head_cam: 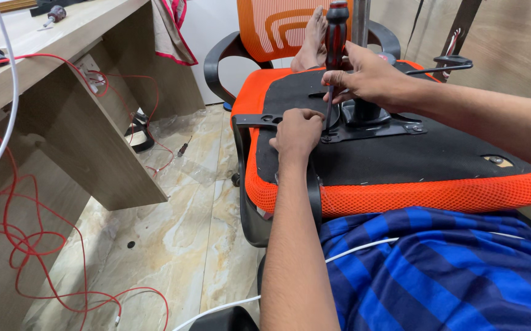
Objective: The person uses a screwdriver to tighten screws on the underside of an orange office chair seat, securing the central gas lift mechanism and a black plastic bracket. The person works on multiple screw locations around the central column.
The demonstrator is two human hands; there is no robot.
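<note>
From the head view I see my right hand (368, 78) wrapped around a long screwdriver (336, 37) with a red and black handle, held upright, its tip down at the black metal mounting plate (400, 129) bolted to the underside of the orange office chair seat (400, 165). My left hand (299, 132) is closed into a loose fist right at the tip, pinching the shaft or the screw – I cannot tell which. The seat lies upturned across my lap, the plate near its far edge by the gas cylinder (361, 24).

My worry is that the tip could slip off the screw head and jab the left fingers, since they sit touching the blade. The seat is only propped on my lap, so hard pressure could tilt it – and a loosened screw might roll off onto the marble floor (179, 245) among the red wires (26, 239).
</note>
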